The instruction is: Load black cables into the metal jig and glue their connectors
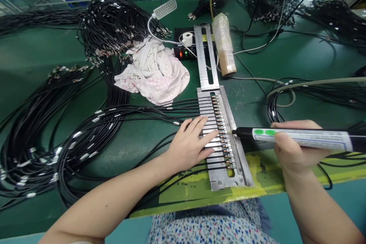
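We lay our left hand (190,145) palm down across the metal plate (215,178), its grip spread, fingers fanned over the black cables (128,111) that run in from the left. The cables lie side by side across the plate, and their stripped ends (228,151) form a long row down its right half. In our right hand (294,148) we have a thick marker (303,138), the grip pinching its barrel between thumb and fingers. Its dark tip points left and sits right at the row of ends; we cannot tell whether it touches the plate.

The plate rests near our edge of the green counter (137,137), its lower end over a yellow sheet (183,194). Beyond its far end we see a slotted metal frame (202,57), with a plastic-wrapped roll (223,38) just to the right. On the left of the frame are a crumpled pale cloth (160,72) and a black box (190,55) with red and green lights, and a bendy lamp (166,8) leans above the cloth. Behind the cloth, to the left, we have a big heap of cables (111,23)
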### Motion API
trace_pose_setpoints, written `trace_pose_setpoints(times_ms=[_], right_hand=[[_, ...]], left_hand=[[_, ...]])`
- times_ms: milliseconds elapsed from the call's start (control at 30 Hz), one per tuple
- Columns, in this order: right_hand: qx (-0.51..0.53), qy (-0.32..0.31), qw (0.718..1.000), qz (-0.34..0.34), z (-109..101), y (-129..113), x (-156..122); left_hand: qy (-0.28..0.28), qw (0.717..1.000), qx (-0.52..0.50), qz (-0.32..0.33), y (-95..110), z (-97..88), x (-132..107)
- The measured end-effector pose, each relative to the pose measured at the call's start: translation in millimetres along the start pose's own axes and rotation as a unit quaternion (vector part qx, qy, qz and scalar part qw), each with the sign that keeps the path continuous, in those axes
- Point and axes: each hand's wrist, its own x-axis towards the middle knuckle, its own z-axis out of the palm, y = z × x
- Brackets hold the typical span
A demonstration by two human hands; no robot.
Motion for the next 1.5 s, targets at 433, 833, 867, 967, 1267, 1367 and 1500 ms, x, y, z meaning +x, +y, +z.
trace_pose_setpoints(times_ms=[433,833,867,967,1267,1367,1500], right_hand=[[0.049,-0.023,0.998,-0.032,3.4,-1.6,-1.0],[0.048,-0.016,0.998,-0.023,4.3,-2.6,-1.7],[0.048,-0.015,0.998,-0.023,4.1,-2.5,-1.9],[0.046,-0.020,0.999,-0.015,3.3,-2.3,-2.6],[0.061,-0.019,0.998,-0.008,3.0,-3.0,-3.3],[0.059,-0.018,0.998,-0.015,3.0,-2.3,-2.8],[0.036,-0.016,0.999,-0.023,3.3,-3.1,-2.2]], left_hand=[[-0.013,1.000,-0.003,-0.002,0.6,-1.6,1.1],[-0.008,1.000,-0.004,-0.004,0.1,-1.4,0.7],[-0.008,1.000,-0.004,-0.004,0.1,-1.3,0.6],[-0.004,1.000,-0.006,-0.003,0.2,-1.0,0.4],[-0.006,1.000,-0.005,-0.002,0.3,-1.2,0.8],[-0.004,1.000,-0.005,-0.001,0.0,-1.5,0.7],[-0.001,1.000,-0.004,0.000,0.1,-1.2,0.6]])
